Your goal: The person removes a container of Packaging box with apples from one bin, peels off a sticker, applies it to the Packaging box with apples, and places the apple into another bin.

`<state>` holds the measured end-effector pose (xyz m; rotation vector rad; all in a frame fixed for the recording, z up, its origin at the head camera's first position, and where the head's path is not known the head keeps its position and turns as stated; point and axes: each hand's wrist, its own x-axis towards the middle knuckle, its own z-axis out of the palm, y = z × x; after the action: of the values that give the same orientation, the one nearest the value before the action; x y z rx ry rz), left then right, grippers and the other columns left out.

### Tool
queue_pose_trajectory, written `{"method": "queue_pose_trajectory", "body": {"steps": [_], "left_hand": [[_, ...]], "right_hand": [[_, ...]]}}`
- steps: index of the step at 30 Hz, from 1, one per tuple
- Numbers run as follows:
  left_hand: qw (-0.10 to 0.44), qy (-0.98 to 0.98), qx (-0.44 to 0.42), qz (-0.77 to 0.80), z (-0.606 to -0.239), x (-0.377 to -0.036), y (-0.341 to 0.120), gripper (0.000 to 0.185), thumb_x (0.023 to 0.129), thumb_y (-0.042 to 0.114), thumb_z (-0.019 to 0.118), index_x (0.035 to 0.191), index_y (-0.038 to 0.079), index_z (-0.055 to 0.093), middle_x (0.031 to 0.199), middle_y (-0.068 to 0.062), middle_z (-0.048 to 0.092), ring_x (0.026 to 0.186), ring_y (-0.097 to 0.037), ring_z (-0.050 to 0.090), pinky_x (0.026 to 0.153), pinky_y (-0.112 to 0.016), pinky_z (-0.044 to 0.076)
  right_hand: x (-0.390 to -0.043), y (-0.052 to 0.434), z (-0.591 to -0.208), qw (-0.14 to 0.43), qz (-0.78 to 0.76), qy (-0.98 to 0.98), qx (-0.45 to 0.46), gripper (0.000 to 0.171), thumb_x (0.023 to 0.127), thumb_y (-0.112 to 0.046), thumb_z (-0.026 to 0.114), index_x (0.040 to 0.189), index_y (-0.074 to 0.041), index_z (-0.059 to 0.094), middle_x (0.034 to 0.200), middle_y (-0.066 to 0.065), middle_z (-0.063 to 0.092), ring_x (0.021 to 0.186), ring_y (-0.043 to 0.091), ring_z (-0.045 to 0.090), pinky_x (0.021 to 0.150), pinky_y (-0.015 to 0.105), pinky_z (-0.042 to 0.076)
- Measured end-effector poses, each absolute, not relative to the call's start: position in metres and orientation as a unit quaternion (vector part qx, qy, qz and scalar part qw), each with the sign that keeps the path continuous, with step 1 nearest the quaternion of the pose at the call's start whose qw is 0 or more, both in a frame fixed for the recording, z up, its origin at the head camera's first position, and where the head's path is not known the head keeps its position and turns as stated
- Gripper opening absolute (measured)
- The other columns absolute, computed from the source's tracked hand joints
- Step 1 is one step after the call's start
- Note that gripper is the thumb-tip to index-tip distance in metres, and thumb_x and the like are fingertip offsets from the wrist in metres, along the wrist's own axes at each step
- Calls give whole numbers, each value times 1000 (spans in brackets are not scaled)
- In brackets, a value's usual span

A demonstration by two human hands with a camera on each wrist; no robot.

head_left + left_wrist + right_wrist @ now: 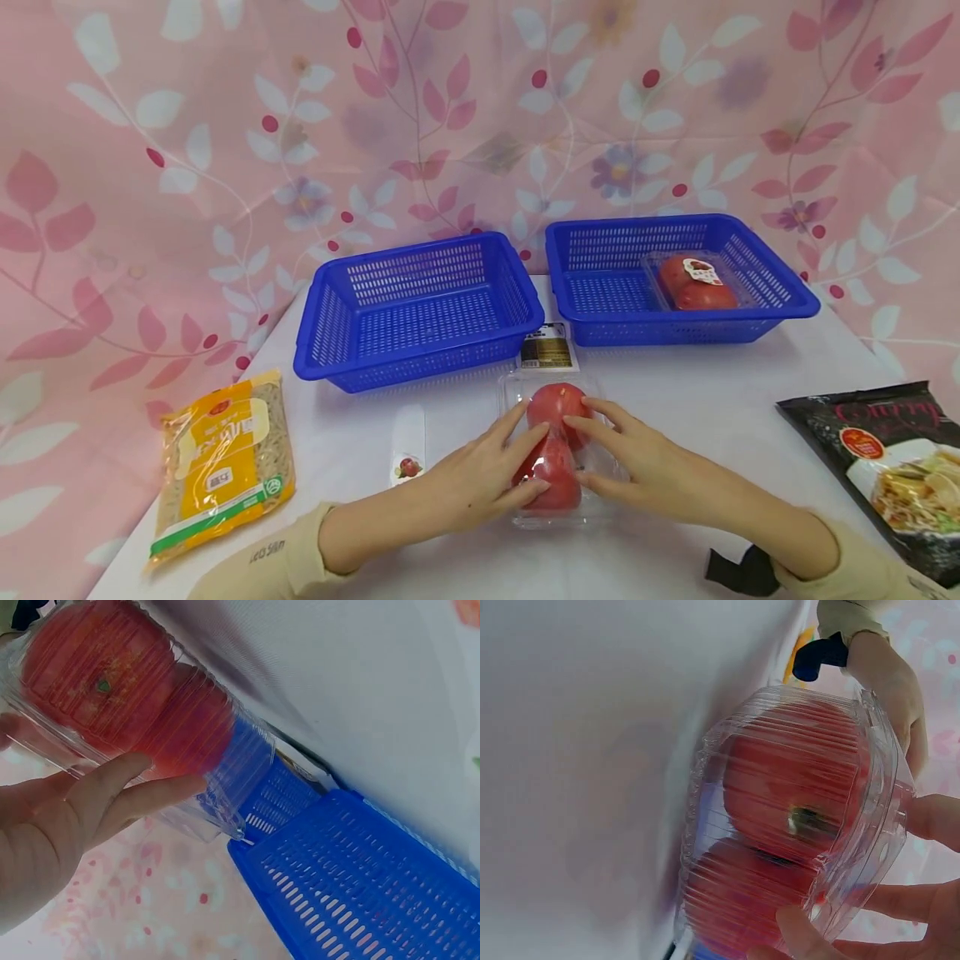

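Observation:
A clear plastic box [557, 442] with two red tomatoes lies on the white table [690, 400], in front of the gap between two blue baskets. My left hand [495, 467] grips its left side and my right hand [626, 457] grips its right side, fingers over the lid and thumbs at the near edge. In the left wrist view the left hand [90, 810] lies along the tomato box [127, 697]. The right wrist view shows the tomato box [795, 817] close up, with my right hand's fingers [939, 819] curled round its edge.
The left blue basket [420, 312] is empty; the right blue basket [600, 283] holds a second box of tomatoes [697, 283]. A printed label [547, 346] lies between them. A yellow noodle pack [221, 462] lies left, a black curry pack [892, 467] right.

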<state>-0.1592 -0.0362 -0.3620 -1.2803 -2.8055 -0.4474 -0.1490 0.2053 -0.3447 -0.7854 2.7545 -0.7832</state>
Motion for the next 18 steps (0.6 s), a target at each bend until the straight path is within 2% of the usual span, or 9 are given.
{"method": "queue_pose_trajectory", "body": {"steps": [5, 12, 18], "left_hand": [[6, -897, -417, -143, -368, -161, -39, 62, 93, 51, 38, 141, 12, 35, 145, -21, 25, 119, -31, 47, 82, -36, 50], [10, -900, -417, -128, -371, -161, -39, 62, 93, 51, 39, 142, 12, 33, 146, -20, 24, 119, -31, 47, 77, -35, 52], [35, -912, -395, -104, -370, -164, -43, 58, 93, 53, 39, 138, 17, 41, 144, -13, 34, 101, -28, 61, 65, -36, 54]], "right_hand": [[-148, 206, -351, 94, -269, 921, -266, 64, 84, -52, 57, 136, -18, 43, 138, 18, 33, 116, 38, 46, 78, 50, 49], [-146, 207, -355, 58, -253, 924, -279, 59, 85, -45, 60, 135, -17, 45, 137, 17, 36, 113, 36, 49, 78, 48, 49], [-148, 204, -359, -12, -200, 938, -284, 51, 84, -34, 64, 131, -17, 51, 133, 13, 45, 111, 34, 51, 81, 52, 47]]}}
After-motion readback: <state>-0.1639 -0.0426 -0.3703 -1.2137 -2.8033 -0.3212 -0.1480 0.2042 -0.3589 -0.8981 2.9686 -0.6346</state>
